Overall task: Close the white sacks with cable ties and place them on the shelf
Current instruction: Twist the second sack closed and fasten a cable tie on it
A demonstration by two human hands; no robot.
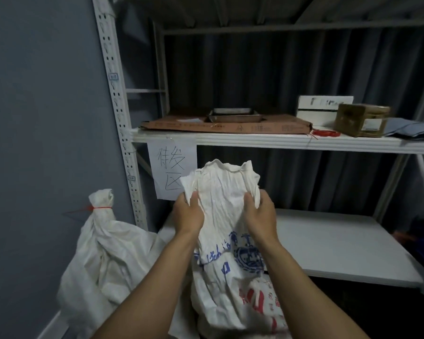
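Note:
A white sack (pixel 224 241) with blue and red print stands upright in front of me, its crumpled mouth raised and untied. My left hand (pixel 189 215) grips the sack's neck on the left side, and my right hand (pixel 261 214) grips it on the right. To the left, a second white sack (pixel 105 253) leans against the wall, its neck cinched by a red cable tie (pixel 101 207). Behind the sacks is the white lower shelf (pixel 333 243) of a metal rack. Red cable ties (pixel 326 133) lie on the upper shelf (pixel 255 140).
The upper shelf carries a flat cardboard box (pixel 225 124) with a metal tray (pixel 235 115) on it, a white box (pixel 324 108), a small brown box (pixel 362 119) and grey cloth. A paper sign (pixel 171 167) hangs from its edge. A blue-grey wall is on the left.

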